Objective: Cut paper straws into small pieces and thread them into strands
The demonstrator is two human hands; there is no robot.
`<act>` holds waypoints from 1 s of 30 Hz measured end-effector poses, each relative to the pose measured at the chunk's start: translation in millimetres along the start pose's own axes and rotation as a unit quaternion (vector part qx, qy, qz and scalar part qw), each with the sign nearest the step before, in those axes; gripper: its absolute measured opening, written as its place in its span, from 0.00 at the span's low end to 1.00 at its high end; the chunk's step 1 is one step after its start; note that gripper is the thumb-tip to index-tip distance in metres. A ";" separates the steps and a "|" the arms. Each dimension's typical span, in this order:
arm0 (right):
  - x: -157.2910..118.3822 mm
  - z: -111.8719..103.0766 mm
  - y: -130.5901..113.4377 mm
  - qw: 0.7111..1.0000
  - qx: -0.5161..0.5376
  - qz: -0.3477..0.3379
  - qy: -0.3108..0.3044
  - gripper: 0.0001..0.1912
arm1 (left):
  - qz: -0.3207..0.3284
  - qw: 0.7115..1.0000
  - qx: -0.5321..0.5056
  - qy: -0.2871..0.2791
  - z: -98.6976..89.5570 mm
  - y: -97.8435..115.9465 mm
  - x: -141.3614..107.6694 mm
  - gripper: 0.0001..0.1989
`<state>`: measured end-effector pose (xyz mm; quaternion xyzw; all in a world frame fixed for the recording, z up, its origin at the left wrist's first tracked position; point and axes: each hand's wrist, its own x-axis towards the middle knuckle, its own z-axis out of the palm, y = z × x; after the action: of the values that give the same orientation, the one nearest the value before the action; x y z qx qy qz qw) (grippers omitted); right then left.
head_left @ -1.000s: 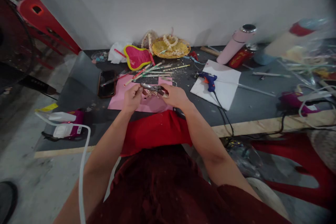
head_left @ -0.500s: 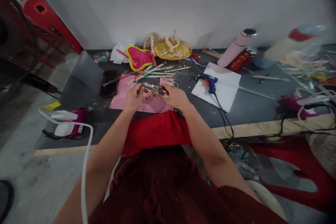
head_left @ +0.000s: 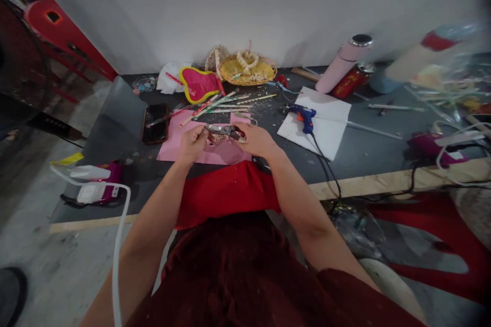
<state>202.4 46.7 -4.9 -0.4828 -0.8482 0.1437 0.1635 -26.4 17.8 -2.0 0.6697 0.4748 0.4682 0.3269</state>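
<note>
Over the pink sheet (head_left: 172,143), my right hand (head_left: 255,139) is wrapped round the handles of metal pliers or cutters (head_left: 220,130). The tool's jaws point left, toward my left hand (head_left: 194,142). That hand is closed in a pinch at the jaws; what it holds is too small to make out. Small pale pieces (head_left: 219,138) show just below the tool. Several thin patterned sticks (head_left: 226,107) lie in a loose pile beyond my hands, with crumbs scattered beside them.
A phone (head_left: 155,122) lies left of the pink sheet. Behind stand a yellow basket (head_left: 247,79) and a pink heart-like shape (head_left: 199,86). To the right are a blue glue gun (head_left: 305,116) on a white board (head_left: 333,138), a pink bottle (head_left: 343,64) and a red can (head_left: 353,80).
The view has shifted slightly. Both hands keep nearly the same place over the pink sheet, and the tool is still in my right hand, turned a little.
</note>
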 end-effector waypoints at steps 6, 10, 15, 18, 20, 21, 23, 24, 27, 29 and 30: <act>0.0 0.9 -2.5 1.000 0.010 0.004 0.005 0.30 | -0.016 0.999 -0.040 0.000 -0.7 -6.8 0.3 0.16; -0.1 -2.4 -7.0 1.000 -0.011 0.027 0.005 0.31 | -0.014 0.998 -0.057 0.008 -0.9 -8.5 1.0 0.17; -0.6 -5.0 -9.7 1.000 -0.014 0.017 0.005 0.32 | 0.002 0.998 -0.058 0.019 -1.7 -6.2 1.8 0.18; -0.9 -5.1 -9.5 1.000 -0.001 0.008 0.001 0.32 | -0.004 0.997 -0.074 0.014 -1.8 -7.1 1.2 0.19; -1.0 -5.2 -9.6 1.000 0.002 0.010 -0.002 0.32 | -0.009 0.997 -0.080 0.008 -1.7 -8.5 0.7 0.20; -1.1 -5.3 -9.8 1.000 0.002 0.011 -0.004 0.32 | -0.012 0.997 -0.081 0.006 -1.7 -9.1 0.5 0.20; -1.1 -5.5 -10.3 1.000 0.000 0.014 -0.004 0.32 | -0.016 0.997 -0.078 0.003 -1.8 -9.4 0.3 0.20; -1.1 -5.6 -10.5 1.000 -0.002 0.014 -0.002 0.31 | -0.015 0.997 -0.075 0.003 -2.0 -9.0 0.3 0.20; -1.0 -5.3 -10.4 1.000 -0.004 0.008 0.003 0.31 | -0.013 0.998 -0.061 0.012 -2.4 -7.2 0.1 0.19; -0.9 -4.5 -9.6 1.000 -0.004 0.004 0.005 0.31 | -0.013 0.998 -0.058 0.012 -2.8 -6.3 -0.1 0.18; -0.8 -3.9 -9.1 1.000 -0.004 0.003 0.006 0.31 | -0.013 0.998 -0.059 0.011 -2.9 -6.0 -0.2 0.18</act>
<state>197.5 41.9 2.2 -0.4869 -0.8464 0.1379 0.1660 -31.1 19.6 -6.3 0.6380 0.4587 0.4979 0.3669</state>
